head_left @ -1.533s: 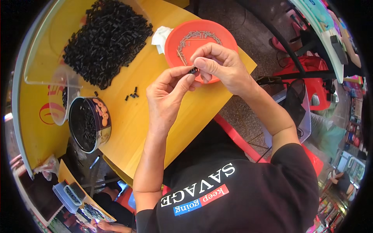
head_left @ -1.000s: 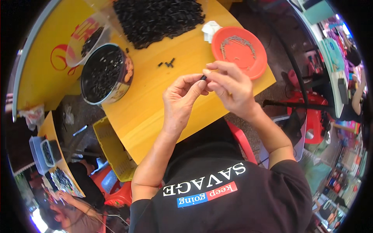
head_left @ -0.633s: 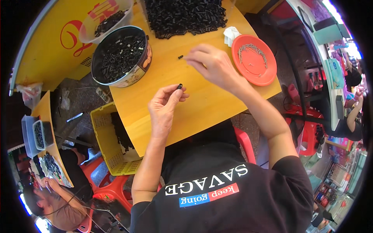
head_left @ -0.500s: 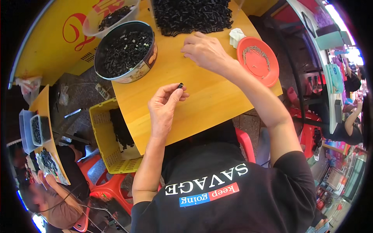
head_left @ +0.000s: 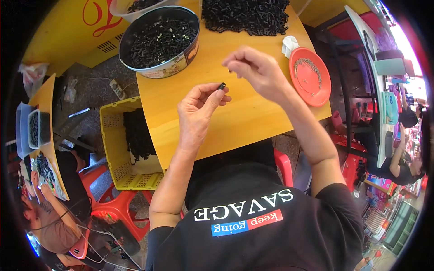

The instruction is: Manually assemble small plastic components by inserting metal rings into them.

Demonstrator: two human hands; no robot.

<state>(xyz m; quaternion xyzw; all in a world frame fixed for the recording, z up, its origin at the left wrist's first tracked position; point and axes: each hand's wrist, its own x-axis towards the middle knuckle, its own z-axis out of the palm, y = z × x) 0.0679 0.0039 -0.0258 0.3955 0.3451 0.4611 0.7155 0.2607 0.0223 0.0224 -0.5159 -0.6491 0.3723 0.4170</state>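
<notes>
Between its thumb and forefinger my left hand [head_left: 197, 110] pinches a small black tube-shaped piece [head_left: 221, 86], its round open end facing up. My right hand [head_left: 257, 72] hovers over the table, fingers closed, with a tiny dark piece [head_left: 229, 71] showing at the fingertips; its exact kind is too small to tell. Beyond my hands lies a heap of small black pieces [head_left: 246, 17]. A round tin [head_left: 169, 67] full of similar black pieces stands at the left. On the right is a red oval plate [head_left: 312, 92] with thin metallic pins [head_left: 312, 63] on it.
A crumpled white tissue [head_left: 289, 45] lies by the plate on the yellow table [head_left: 181, 149]. Left of the table sits a yellow crate [head_left: 113, 149] with black pieces inside. Another person [head_left: 58, 226] works at a side table. Red plastic chairs [head_left: 284, 167] stand around.
My right hand has come back from near the black heap toward my left hand, a tiny dark piece now at its fingertips. The view has shifted; the left hand keeps its pinch.
</notes>
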